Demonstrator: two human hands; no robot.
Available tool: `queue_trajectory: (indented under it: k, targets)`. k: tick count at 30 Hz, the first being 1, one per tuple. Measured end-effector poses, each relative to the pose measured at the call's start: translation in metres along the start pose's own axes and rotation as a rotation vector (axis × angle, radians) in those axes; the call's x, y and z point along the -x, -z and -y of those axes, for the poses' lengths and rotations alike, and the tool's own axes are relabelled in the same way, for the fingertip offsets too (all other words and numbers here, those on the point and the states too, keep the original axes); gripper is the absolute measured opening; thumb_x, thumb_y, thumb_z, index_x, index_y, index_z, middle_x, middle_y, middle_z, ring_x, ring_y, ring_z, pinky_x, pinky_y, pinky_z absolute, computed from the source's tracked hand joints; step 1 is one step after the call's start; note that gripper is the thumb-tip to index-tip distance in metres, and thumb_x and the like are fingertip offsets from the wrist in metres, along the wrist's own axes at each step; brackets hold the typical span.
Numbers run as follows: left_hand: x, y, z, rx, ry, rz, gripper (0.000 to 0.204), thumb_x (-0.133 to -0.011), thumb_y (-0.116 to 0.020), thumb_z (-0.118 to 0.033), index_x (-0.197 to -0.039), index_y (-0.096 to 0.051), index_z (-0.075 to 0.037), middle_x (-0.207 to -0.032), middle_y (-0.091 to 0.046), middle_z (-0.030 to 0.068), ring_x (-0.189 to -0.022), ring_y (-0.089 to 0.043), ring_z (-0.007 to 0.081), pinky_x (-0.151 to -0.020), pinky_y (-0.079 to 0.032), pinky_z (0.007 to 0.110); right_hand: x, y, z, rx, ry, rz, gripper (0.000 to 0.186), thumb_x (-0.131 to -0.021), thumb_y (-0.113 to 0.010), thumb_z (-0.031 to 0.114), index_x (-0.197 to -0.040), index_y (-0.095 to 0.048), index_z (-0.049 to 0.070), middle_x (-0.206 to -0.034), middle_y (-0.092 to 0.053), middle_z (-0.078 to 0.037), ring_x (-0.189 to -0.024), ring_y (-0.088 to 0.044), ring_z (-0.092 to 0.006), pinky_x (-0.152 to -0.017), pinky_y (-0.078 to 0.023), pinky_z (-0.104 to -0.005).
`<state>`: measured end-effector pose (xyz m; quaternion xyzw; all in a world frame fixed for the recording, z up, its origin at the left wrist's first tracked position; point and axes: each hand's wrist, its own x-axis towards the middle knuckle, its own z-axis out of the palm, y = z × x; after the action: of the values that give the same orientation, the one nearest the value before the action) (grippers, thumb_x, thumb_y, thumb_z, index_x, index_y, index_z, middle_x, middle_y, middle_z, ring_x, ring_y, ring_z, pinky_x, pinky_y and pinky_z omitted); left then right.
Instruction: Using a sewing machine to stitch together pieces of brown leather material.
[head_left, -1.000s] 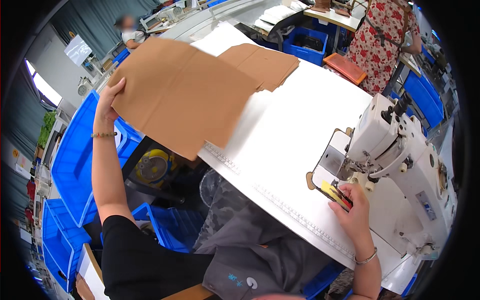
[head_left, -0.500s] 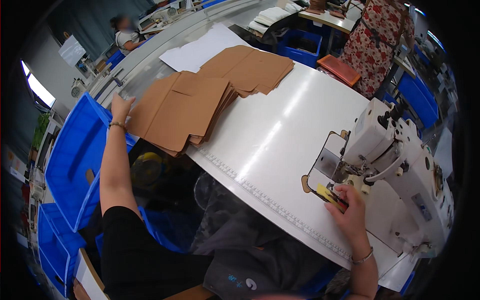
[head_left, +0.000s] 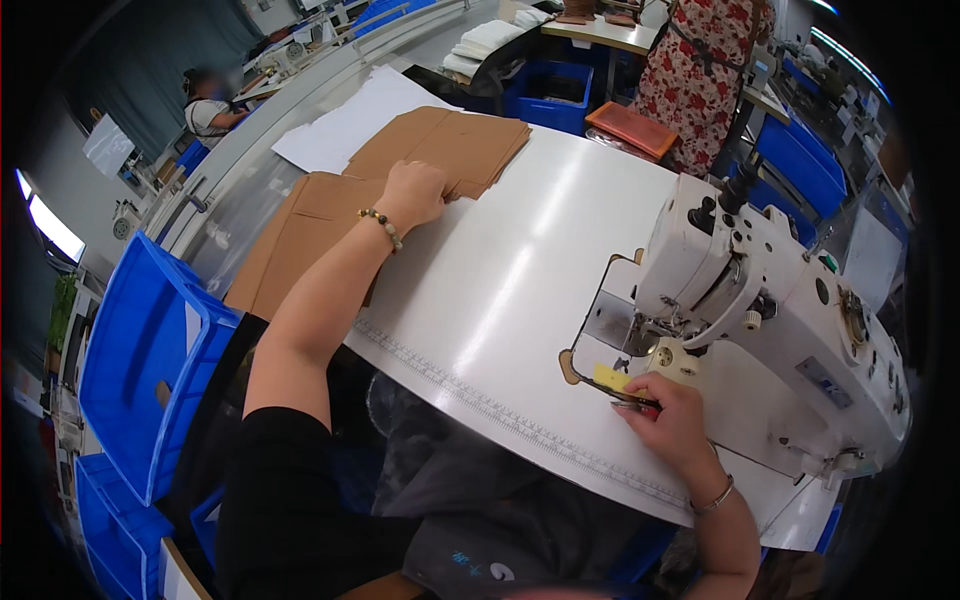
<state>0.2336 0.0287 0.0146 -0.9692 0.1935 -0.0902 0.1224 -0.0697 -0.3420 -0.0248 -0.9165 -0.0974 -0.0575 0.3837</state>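
My left hand [head_left: 412, 195] reaches over the brown sheet pieces, its fingers curled down at the right corner of the near stack [head_left: 268, 250], beside the far stack [head_left: 440, 140]. Whatever those fingers pinch is hidden beneath them. In my right hand [head_left: 672, 420] is a small yellow-and-black tool with a bit of red, which looks like thread snips [head_left: 612, 380]. The hand rests on the white table [head_left: 500, 300] just in front of the sewing machine [head_left: 740, 270], close to its needle area.
White sheets [head_left: 360, 115] lie behind the brown stacks. A ruler strip [head_left: 480, 395] runs along the table's front edge. Blue bins [head_left: 135, 370] stand at the left. Beyond the table are an orange tray [head_left: 632, 130], another blue bin [head_left: 548, 105] and a person in a floral garment [head_left: 695, 80].
My left hand has moved right, from the near stack's left edge across to its right corner. My right hand stays by the machine with the snips. The whole view has shifted slightly.
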Motion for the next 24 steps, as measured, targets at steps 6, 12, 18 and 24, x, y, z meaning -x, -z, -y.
queue_trajectory:
  k: [6, 12, 18, 24]
  targets:
    - [-0.016, -0.012, 0.02, 0.284, 0.217, -0.309, 0.02, -0.095, -0.062, -0.025, -0.091, -0.074, -0.01, -0.092, -0.074, 0.0155, -0.09, -0.07, 0.0373, -0.077, -0.053, 0.05, 0.002, 0.0, 0.0, 0.085, 0.058, -0.025, 0.023, -0.079, -0.084, 0.024, -0.089, -0.069, 0.009, -0.071, -0.068, -0.007, -0.06, -0.067, -0.0248, -0.056, -0.05, -0.0333]
    - [-0.01, 0.058, 0.029, 0.387, 0.409, -0.65, 0.022, -0.1, -0.06, -0.028, -0.097, -0.064, -0.007, -0.095, -0.073, 0.0169, -0.093, -0.067, 0.0402, -0.076, -0.053, 0.051, 0.0, 0.004, 0.003, 0.078, 0.077, 0.036, 0.018, -0.081, -0.081, 0.024, -0.086, -0.068, 0.011, -0.065, -0.062, -0.005, -0.055, -0.06, -0.0249, -0.052, -0.046, -0.0375]
    - [0.058, 0.084, -0.071, 0.128, -0.407, -0.554, 0.01, -0.096, -0.062, -0.014, -0.095, -0.066, -0.004, -0.129, -0.069, 0.0086, -0.128, -0.059, 0.0301, -0.103, -0.05, 0.04, 0.002, 0.001, 0.005, 0.288, 0.476, -0.143, 0.015, -0.079, -0.081, 0.015, -0.087, -0.068, 0.012, -0.089, -0.061, 0.001, -0.065, -0.063, -0.0145, -0.05, -0.046, -0.0308]
    - [0.135, 0.051, -0.164, 0.201, -0.868, -0.261, 0.016, -0.089, -0.058, -0.016, -0.098, -0.064, -0.003, -0.133, -0.065, 0.014, -0.132, -0.058, 0.0317, -0.11, -0.046, 0.047, 0.002, -0.004, 0.008, 0.348, 0.504, -0.169, 0.03, -0.077, -0.078, 0.01, -0.106, -0.071, 0.011, -0.122, -0.07, -0.005, -0.069, -0.068, -0.013, -0.051, -0.051, -0.0287]
